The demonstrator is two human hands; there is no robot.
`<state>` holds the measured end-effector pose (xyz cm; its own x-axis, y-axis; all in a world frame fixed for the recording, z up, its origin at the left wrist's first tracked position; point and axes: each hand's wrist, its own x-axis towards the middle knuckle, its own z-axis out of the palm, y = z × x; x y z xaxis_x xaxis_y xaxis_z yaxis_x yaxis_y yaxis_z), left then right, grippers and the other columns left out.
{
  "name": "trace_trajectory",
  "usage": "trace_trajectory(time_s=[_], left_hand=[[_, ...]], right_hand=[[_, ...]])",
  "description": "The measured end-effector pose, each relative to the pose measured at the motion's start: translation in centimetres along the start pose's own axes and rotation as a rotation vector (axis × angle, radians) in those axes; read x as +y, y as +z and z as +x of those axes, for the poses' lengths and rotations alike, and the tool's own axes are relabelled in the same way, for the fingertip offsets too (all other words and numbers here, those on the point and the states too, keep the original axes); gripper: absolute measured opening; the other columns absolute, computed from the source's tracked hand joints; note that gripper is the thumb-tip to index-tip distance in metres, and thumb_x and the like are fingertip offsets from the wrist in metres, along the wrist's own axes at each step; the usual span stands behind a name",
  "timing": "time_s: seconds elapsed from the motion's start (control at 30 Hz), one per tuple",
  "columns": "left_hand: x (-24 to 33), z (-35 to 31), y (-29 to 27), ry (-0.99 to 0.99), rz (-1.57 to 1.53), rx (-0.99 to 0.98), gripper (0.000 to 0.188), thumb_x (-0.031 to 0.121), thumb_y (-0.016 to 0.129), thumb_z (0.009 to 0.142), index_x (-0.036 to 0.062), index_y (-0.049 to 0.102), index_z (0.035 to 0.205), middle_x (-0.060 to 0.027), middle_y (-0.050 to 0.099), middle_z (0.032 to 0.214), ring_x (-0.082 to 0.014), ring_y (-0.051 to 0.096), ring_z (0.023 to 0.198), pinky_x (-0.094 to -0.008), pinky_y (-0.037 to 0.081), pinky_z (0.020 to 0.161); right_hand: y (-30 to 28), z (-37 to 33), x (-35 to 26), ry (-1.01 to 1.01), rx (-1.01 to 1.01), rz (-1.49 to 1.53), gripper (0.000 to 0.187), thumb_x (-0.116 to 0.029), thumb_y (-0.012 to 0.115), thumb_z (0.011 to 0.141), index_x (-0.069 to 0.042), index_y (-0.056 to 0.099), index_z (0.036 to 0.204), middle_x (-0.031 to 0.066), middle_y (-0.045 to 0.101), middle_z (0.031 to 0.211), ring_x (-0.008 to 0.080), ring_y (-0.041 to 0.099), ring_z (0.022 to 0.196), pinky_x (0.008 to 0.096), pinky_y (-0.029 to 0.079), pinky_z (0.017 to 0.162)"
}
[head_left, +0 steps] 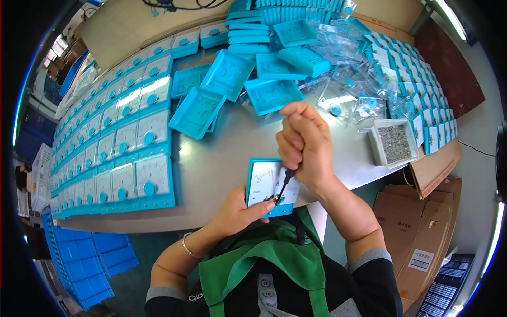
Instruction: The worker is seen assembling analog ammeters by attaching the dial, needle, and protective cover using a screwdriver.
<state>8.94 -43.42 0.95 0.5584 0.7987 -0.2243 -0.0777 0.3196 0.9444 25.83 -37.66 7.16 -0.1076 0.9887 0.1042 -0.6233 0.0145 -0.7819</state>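
My left hand [236, 212] grips the lower left side of an analog panel meter [263, 178] with a white dial face and a blue case. Its thumb lies over the lower part of the face. Closed around the dark handle of a screwdriver [286, 182] is my right hand [306, 145], above and to the right of the meter. The shaft slants down to the small metal parts low on the dial, beside my left thumb. The exact contact of its tip is too small to make out.
Rows of finished-looking blue meters [150, 132] cover the table's left. Empty blue cases [198, 112] lie loose ahead, with clear covers [338, 98] behind my right hand. A white tray of small metal parts [395, 142] stands right, near more meters [433, 116]. Cardboard boxes [417, 232] are below.
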Motion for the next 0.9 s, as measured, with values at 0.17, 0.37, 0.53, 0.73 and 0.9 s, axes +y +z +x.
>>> trace_trajectory(time_s=[0.17, 0.37, 0.53, 0.73, 0.9], left_hand=[[-0.8, 0.4, -0.8, 0.049, -0.033, 0.092, 0.032, 0.016, 0.064, 0.084, -0.0020, 0.054, 0.109, -0.0093, 0.061, 0.096, -0.0159, 0.061, 0.078, -0.0296, 0.055, 0.061], [-0.1, 0.4, -1.6, 0.128, -0.259, 0.183, 0.035, 0.016, 0.064, 0.084, -0.0039, 0.052, 0.110, -0.0115, 0.060, 0.098, -0.0193, 0.061, 0.079, -0.0336, 0.055, 0.060], [-0.1, 0.8, -1.4, 0.123, -0.247, 0.162, 0.033, 0.016, 0.063, 0.085, -0.0029, 0.052, 0.110, -0.0112, 0.059, 0.099, -0.0189, 0.061, 0.080, -0.0338, 0.055, 0.060], [-0.2, 0.7, -1.6, 0.179, -0.360, 0.230, 0.036, 0.017, 0.063, 0.085, -0.0011, 0.049, 0.113, -0.0116, 0.059, 0.102, -0.0212, 0.062, 0.083, -0.0344, 0.055, 0.057], [0.5, 0.3, -1.8, 0.195, -0.338, 0.252, 0.040, 0.017, 0.064, 0.084, -0.0005, 0.047, 0.115, -0.0123, 0.059, 0.104, -0.0220, 0.062, 0.085, -0.0341, 0.055, 0.055]], right_hand=[[-0.6, -1.0, -0.2, -0.260, -0.014, -0.138, 0.017, -0.012, 0.043, 0.094, -0.001, 0.052, 0.104, -0.0013, 0.035, 0.055, 0.0067, 0.030, 0.039, 0.0223, 0.025, 0.035], [-12.6, 1.2, -2.0, -0.564, 0.175, -1.615, 0.016, -0.008, 0.055, 0.086, 0.000, 0.060, 0.098, 0.0083, 0.057, 0.078, 0.0221, 0.056, 0.056, 0.0325, 0.044, 0.051], [-13.4, -0.4, -1.5, -0.181, 0.254, -2.021, 0.015, -0.010, 0.061, 0.080, 0.000, 0.058, 0.091, 0.0127, 0.057, 0.087, 0.0367, 0.059, 0.073, 0.0447, 0.047, 0.066], [-9.9, -3.7, -2.4, 0.101, 0.326, -0.622, 0.016, -0.015, 0.052, 0.092, 0.001, 0.055, 0.089, 0.0092, 0.061, 0.075, 0.0088, 0.054, 0.044, 0.0181, 0.034, 0.035], [-9.3, -6.9, -1.7, 0.500, 0.103, -0.667, 0.016, -0.013, 0.054, 0.091, 0.002, 0.057, 0.094, 0.0093, 0.064, 0.077, 0.0090, 0.052, 0.044, 0.0189, 0.037, 0.038]])
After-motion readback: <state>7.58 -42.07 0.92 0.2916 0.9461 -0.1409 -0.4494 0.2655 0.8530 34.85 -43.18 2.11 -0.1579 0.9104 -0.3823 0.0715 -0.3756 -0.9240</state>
